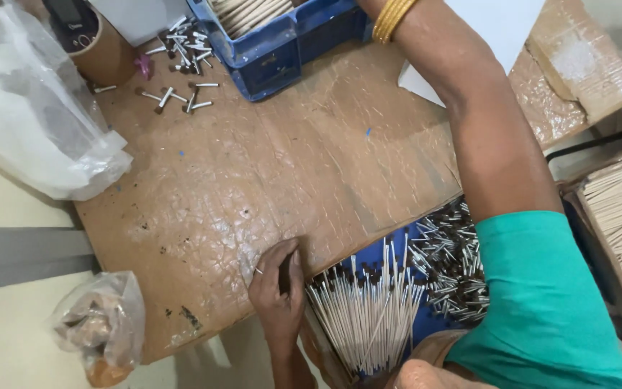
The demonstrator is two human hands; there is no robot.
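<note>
Dark brown paste formed the small lump (284, 272) that the left hand (280, 292) pinched; the grip was closed around it, fingers curled, pressing it down on the counter (268, 166), probably so the flat board took the pressure. A thin pale sliver (258, 271) lay just beside the fingertips. Right of that grip, almost touching the wrist, stood a blue tray (397, 252) of white sticks with dark tips (365, 310), fanned toward the hand and seemingly kept close for short reaches. Beyond them lay a heap of shorter tipped pieces (451, 263).

The right arm (484, 137), with gold bangles (391, 16) at the wrist, stretched far across toward the blue crate of plain sticks (268, 43); its hand was out of view, so its grip could not be judged.

Ahead of the left grip the cardboard-covered counter lay open for moving, with its front edge just behind the hand. Farther ahead were scattered short tipped stubs (181, 72) and a brown cylinder (106, 50); to the left, a plastic bag (30, 122) overhung the edge.
</note>
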